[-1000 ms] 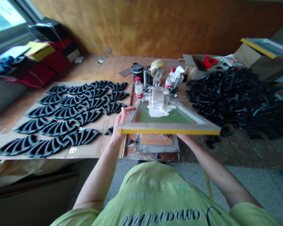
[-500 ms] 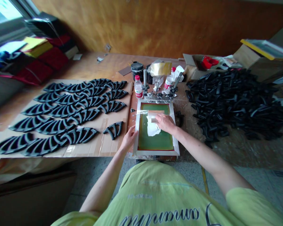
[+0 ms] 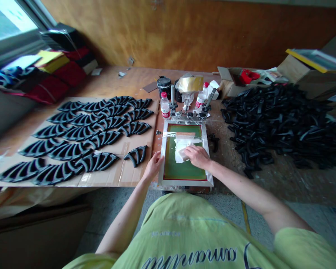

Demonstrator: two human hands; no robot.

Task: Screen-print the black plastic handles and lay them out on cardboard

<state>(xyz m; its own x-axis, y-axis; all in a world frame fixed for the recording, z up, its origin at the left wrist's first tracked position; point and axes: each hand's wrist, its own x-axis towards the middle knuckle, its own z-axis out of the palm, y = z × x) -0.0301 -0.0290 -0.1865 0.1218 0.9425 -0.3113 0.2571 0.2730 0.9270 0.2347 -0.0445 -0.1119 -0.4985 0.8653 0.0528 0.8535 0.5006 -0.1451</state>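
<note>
A screen printing frame point(image 3: 163, 164) with pale metal sides and green mesh point(image 3: 172, 170) lies in front of me. Its left side is held by my left hand point(image 3: 154, 165), fingers curled at the edge. Over the mesh, my right hand point(image 3: 198, 157) is closed in a pinch. Its fingertips press on a small flat piece that I cannot make out, at the lower part of a white patch point(image 3: 179, 154). Just above that patch, a brownish strip point(image 3: 185, 135) and clear tape cross the mesh. Metal clamps point(image 3: 188, 118) meet the frame's far end.
Rows of curved black parts point(image 3: 70, 149) lie on cardboard point(image 3: 98, 179) at left, with one group point(image 3: 136, 155) closer to me. At right is a heap of black parts point(image 3: 280, 123). A bottle point(image 3: 165, 108), a black tub point(image 3: 164, 87) and a tape roll point(image 3: 190, 83) stand behind the frame.
My right hand has moved down the mesh toward me, and more of the white patch shows above its fingers. My left hand stays at the frame's left side.
</note>
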